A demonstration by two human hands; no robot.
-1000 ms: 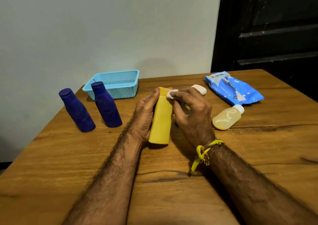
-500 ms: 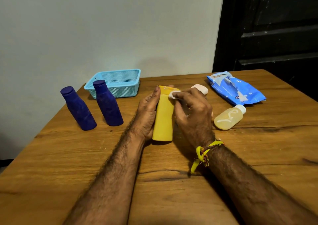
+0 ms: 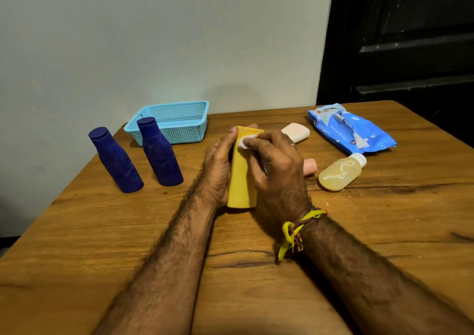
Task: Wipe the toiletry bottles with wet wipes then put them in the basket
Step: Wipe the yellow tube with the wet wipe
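Note:
A yellow tube-shaped bottle [image 3: 241, 180] stands on its cap at the middle of the wooden table [image 3: 256, 270]. My left hand [image 3: 218, 170] grips its left side, thumb up along the edge. My right hand [image 3: 277, 170] pinches a small white wet wipe [image 3: 245, 142] and presses it on the bottle's upper front. Two dark blue bottles [image 3: 115, 160] [image 3: 159, 152] stand upright at the left. Behind them sits a light blue mesh basket [image 3: 171, 121], with nothing visible inside.
A blue wet-wipe pack [image 3: 351, 129] lies open at the back right. A clear yellowish bottle with a white cap [image 3: 341, 170] lies on its side near it. A pale pink soap-like item [image 3: 295, 132] and a pink item [image 3: 310, 165] lie behind my right hand. A grey wall stands behind the table.
My right hand has slid the wipe from the bottle's top edge a little down its front. The yellow bottle has shifted slightly away from me in my left hand.

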